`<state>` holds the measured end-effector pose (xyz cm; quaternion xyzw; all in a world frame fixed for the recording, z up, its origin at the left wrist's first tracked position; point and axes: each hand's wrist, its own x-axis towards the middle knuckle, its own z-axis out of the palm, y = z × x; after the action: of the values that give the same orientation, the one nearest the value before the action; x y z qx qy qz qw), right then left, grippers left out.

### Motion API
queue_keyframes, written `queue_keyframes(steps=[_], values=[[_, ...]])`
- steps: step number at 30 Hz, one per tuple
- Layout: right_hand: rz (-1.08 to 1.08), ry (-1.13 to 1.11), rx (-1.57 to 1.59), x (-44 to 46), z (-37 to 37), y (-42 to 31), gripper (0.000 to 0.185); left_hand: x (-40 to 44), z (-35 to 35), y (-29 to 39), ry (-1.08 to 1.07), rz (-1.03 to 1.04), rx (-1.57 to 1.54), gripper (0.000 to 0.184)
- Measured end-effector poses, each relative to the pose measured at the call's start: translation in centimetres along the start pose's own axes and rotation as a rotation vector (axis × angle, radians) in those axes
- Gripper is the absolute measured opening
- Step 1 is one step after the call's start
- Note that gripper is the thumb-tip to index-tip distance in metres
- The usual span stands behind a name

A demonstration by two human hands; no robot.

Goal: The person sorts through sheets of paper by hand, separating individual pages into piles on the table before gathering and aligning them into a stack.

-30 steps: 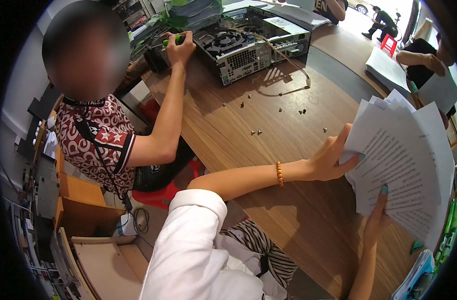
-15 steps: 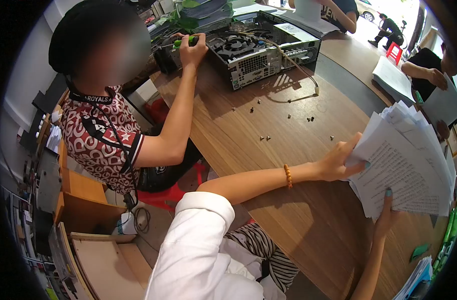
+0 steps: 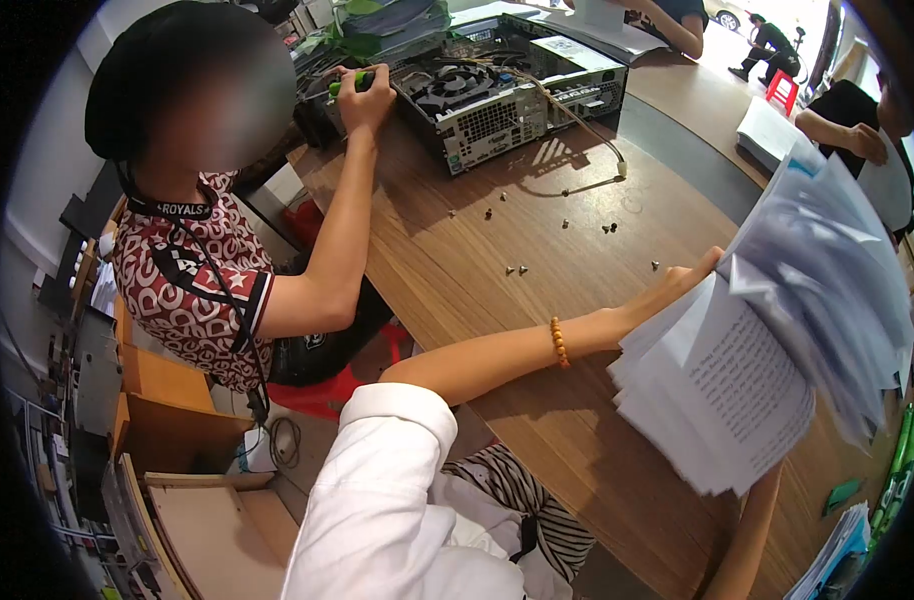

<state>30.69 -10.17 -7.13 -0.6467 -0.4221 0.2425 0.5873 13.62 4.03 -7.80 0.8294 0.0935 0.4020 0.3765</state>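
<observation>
A thick stack of printed papers (image 3: 732, 385) is in front of me at the right, its sheets parted in two, with the upper sheets blurred and fanned out. My left hand (image 3: 672, 288), with a bead bracelet (image 3: 559, 343) on its wrist, grips the stack at its left side; some of its fingers are behind the pages. From below, my right hand (image 3: 765, 492) holds the lower part, and its fingers are hidden by the paper. Several small screws (image 3: 517, 269) lie scattered on the wooden table (image 3: 447, 235) left of the papers.
An opened computer case (image 3: 517, 95) with a dangling cable stands at the table's far side. Beside it, a co-worker's hand (image 3: 365, 100) holds a green-handled tool (image 3: 339, 87). Green packets (image 3: 895, 470) and more papers (image 3: 832, 555) are at the right edge. Other people sit farther back.
The stack has been split open: a front part has dropped down to the left, while the other sheets swing up to the right. My right thumb is now covered by paper.
</observation>
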Motion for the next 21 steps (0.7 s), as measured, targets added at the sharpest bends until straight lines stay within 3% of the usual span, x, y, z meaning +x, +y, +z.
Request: queue_keyframes(steps=[2,4,5,6,8,9,14,18,20,21], values=[[0.119,-0.053,0.083,0.2,-0.3,-0.2,0.039,-0.1,0.7,-0.5,0.061,-0.100,-0.033,0.031],[0.240,-0.116,0.164,0.2,-0.7,-0.2,0.040,-0.2,1.7,-3.1,-0.005,-0.254,-0.457,0.037],[0.297,-0.145,0.206,0.5,-0.9,-0.4,0.040,-0.9,1.8,-4.0,-0.088,-0.413,-0.771,0.042],[0.351,-0.170,0.240,0.6,-1.1,-0.5,0.041,-0.7,0.8,0.0,0.038,-0.659,-0.920,0.039],[0.432,-0.191,0.264,1.1,-1.4,-0.3,0.042,0.4,-0.9,0.8,-0.359,-0.853,-0.714,0.037],[0.457,-0.198,0.263,1.4,-1.1,-0.4,0.042,0.4,-0.4,1.0,-0.268,-0.815,-0.771,0.036],[0.403,-0.198,0.278,1.5,-0.9,0.0,0.038,0.3,-0.5,1.4,-0.244,-0.827,-0.656,0.035],[0.164,-0.133,0.068,0.7,-0.2,-0.4,0.033,-0.1,0.7,1.9,-0.156,-0.577,-0.231,0.035],[-0.058,-0.110,-0.242,0.4,0.4,-1.9,0.033,-0.3,1.3,2.6,-0.062,-0.396,0.135,0.034],[-0.117,-0.058,-0.297,-0.2,0.9,-2.7,0.032,-0.4,1.5,2.9,-0.001,-0.273,0.170,0.033]])
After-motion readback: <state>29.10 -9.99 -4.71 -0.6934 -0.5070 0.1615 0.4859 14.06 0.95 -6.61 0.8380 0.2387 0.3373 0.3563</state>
